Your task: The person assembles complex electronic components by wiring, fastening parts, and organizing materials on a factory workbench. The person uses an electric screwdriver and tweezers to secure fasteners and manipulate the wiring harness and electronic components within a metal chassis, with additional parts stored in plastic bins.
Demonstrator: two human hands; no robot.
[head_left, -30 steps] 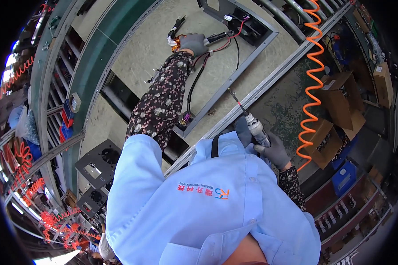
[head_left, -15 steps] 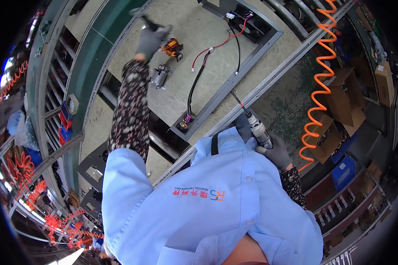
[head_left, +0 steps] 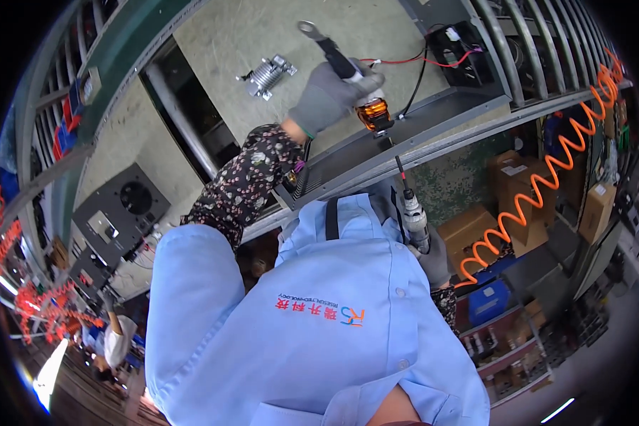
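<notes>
My left hand [head_left: 334, 96], in a grey glove, is closed around a copper coil [head_left: 374, 112] with a thick black lead. The lead's ring terminal [head_left: 309, 28] points up and away from the hand. The coil hangs over the near side of a dark grey metal chassis [head_left: 433, 121]. At the lower right, my gloved right hand [head_left: 434, 259] grips a silver power screwdriver [head_left: 414, 216], its long bit pointing up toward the chassis edge. A finned silver metal part [head_left: 267, 75] lies on the worktop, left of my left hand.
A black fan [head_left: 456, 57] with red and black wires sits in the chassis's right end. An orange coiled air hose [head_left: 525, 206] stretches along the right, past cardboard boxes [head_left: 525, 202]. Rollers [head_left: 181, 121] and another black panel [head_left: 124, 206] are at the left.
My left hand has moved right and nearer, bringing the copper coil from the worktop to the chassis. My right hand still holds the screwdriver. The view has turned.
</notes>
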